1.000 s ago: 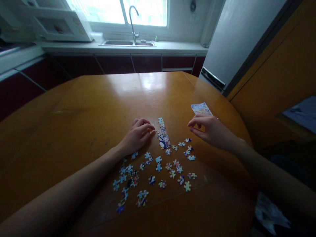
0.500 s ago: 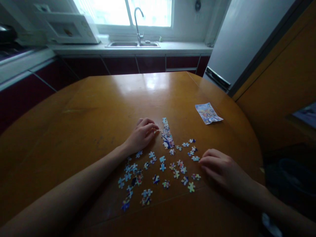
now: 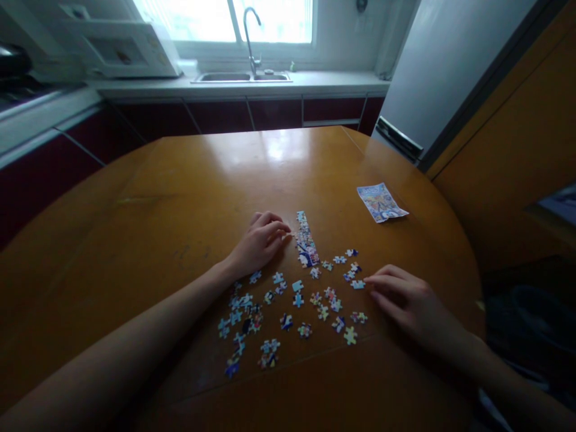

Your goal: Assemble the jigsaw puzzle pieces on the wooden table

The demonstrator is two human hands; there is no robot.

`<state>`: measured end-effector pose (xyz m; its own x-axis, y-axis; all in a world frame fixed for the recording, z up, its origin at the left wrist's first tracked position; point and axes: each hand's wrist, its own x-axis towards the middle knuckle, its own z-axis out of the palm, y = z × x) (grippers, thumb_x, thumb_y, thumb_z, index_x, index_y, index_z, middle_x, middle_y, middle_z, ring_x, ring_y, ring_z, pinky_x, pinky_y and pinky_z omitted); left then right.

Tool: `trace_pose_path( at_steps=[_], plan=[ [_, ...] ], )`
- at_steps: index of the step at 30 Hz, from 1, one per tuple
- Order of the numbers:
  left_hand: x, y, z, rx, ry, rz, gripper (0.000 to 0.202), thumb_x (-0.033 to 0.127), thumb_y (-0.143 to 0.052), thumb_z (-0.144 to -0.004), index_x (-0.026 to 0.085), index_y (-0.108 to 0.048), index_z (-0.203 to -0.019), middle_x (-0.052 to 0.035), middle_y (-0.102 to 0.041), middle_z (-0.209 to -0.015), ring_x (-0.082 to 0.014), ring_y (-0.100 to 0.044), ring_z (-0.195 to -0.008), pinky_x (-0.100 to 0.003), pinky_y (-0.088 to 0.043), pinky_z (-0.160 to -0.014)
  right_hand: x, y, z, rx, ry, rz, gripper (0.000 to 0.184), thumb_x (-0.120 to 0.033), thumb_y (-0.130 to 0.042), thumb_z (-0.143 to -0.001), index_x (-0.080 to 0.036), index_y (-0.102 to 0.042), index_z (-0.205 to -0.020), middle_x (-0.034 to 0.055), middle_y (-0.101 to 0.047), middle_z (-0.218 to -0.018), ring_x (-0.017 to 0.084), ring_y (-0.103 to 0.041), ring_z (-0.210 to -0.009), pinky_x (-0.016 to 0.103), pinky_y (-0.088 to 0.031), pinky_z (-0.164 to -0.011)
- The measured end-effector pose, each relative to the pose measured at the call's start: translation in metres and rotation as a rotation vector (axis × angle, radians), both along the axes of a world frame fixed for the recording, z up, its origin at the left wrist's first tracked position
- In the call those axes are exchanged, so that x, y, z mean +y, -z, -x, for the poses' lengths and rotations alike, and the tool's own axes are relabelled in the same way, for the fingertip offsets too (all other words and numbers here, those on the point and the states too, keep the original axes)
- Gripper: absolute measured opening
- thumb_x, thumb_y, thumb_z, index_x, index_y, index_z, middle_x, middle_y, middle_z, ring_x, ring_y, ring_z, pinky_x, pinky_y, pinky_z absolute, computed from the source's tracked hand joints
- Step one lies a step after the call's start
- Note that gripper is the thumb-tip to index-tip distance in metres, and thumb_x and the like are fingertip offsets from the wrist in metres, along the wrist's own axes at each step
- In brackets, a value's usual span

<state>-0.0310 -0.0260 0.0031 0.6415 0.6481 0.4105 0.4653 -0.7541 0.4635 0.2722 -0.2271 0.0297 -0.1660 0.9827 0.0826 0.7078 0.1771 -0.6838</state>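
Observation:
A narrow strip of joined jigsaw pieces (image 3: 306, 240) lies on the wooden table, running away from me. My left hand (image 3: 261, 243) rests just left of it, its loosely bent fingers reaching toward the strip's left edge; no piece shows in them. On the right, my right hand (image 3: 405, 300) is low over the table, index finger stretched out and thumb apart. Its fingertip is at the edge of a light blue jigsaw piece (image 3: 358, 284); whether they touch is hard to tell. Several loose pieces lie between my forearms, including a yellow-green piece (image 3: 350, 335) and a blue piece (image 3: 231, 369).
A creased printed picture sheet (image 3: 381, 203) lies at the right of the wooden table (image 3: 180, 180). Beyond the table are a counter with a sink (image 3: 225, 77), a faucet (image 3: 250, 36) and a white microwave (image 3: 130, 51). A refrigerator (image 3: 432, 72) stands at the far right.
My right hand's index finger has straightened a little, and its thumb stands farther apart. The left hand and the pieces look the same; the view has tilted slightly.

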Motion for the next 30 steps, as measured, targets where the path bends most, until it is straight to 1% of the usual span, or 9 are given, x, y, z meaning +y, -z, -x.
trace_pose_path(
  at_steps=[5,10,18,24,27,30],
  plan=[
    [0.000,0.000,0.000,0.006,-0.003,0.017,0.013,0.024,-0.056,-0.097,0.021,-0.069,-0.099,-0.0064,-0.059,-0.104,-0.0229,-0.049,-0.102,-0.042,-0.046,-0.092,0.017,-0.010,0.002,-0.016,0.002,-0.037,0.018,-0.020,-0.057,-0.094,-0.023,-0.070,-0.106,0.0059,-0.067,-0.101,0.018,-0.064,-0.090,0.033,-0.053,-0.080],
    [-0.001,-0.001,0.000,0.006,-0.009,0.016,0.014,0.023,-0.055,-0.097,0.022,-0.068,-0.099,-0.0065,-0.059,-0.104,-0.0230,-0.050,-0.102,-0.042,-0.046,-0.092,0.033,-0.023,0.010,-0.024,-0.037,-0.084,0.015,-0.022,-0.059,-0.094,-0.021,-0.071,-0.102,0.0066,-0.067,-0.100,0.018,-0.064,-0.090,0.034,-0.053,-0.082],
    [-0.001,0.003,0.000,-0.001,-0.003,0.002,0.014,0.027,-0.057,-0.097,0.021,-0.069,-0.099,-0.0071,-0.059,-0.105,-0.0234,-0.049,-0.102,-0.043,-0.045,-0.094,0.042,-0.025,0.030,-0.101,-0.163,-0.110,0.018,-0.015,-0.058,-0.091,-0.020,-0.072,-0.102,0.0069,-0.067,-0.101,0.019,-0.063,-0.092,0.034,-0.053,-0.083],
    [-0.003,0.002,-0.001,-0.005,-0.010,0.007,0.014,0.027,-0.056,-0.097,0.022,-0.069,-0.100,-0.0068,-0.060,-0.104,-0.0233,-0.049,-0.104,-0.043,-0.046,-0.095,0.058,-0.034,0.054,-0.118,-0.281,-0.162,0.016,-0.017,-0.059,-0.093,-0.021,-0.073,-0.099,0.0065,-0.067,-0.098,0.018,-0.062,-0.088,0.032,-0.051,-0.078],
    [-0.004,0.001,-0.001,-0.004,-0.017,0.005,0.013,0.026,-0.057,-0.097,0.022,-0.069,-0.100,-0.0066,-0.060,-0.104,-0.0234,-0.050,-0.104,-0.044,-0.046,-0.095,0.068,-0.037,0.070,-0.130,-0.330,-0.190,0.016,-0.016,-0.059,-0.094,-0.020,-0.073,-0.100,0.0072,-0.067,-0.101,0.018,-0.062,-0.091,0.033,-0.051,-0.080],
    [-0.005,0.000,-0.002,0.002,-0.018,-0.003,0.013,0.026,-0.057,-0.097,0.022,-0.069,-0.100,-0.0066,-0.060,-0.104,-0.0234,-0.050,-0.104,-0.043,-0.046,-0.095,0.073,-0.036,0.081,-0.127,-0.352,-0.187,0.018,-0.013,-0.057,-0.093,-0.019,-0.072,-0.100,0.0077,-0.066,-0.102,0.019,-0.060,-0.094,0.033,-0.049,-0.082]
  ],
)
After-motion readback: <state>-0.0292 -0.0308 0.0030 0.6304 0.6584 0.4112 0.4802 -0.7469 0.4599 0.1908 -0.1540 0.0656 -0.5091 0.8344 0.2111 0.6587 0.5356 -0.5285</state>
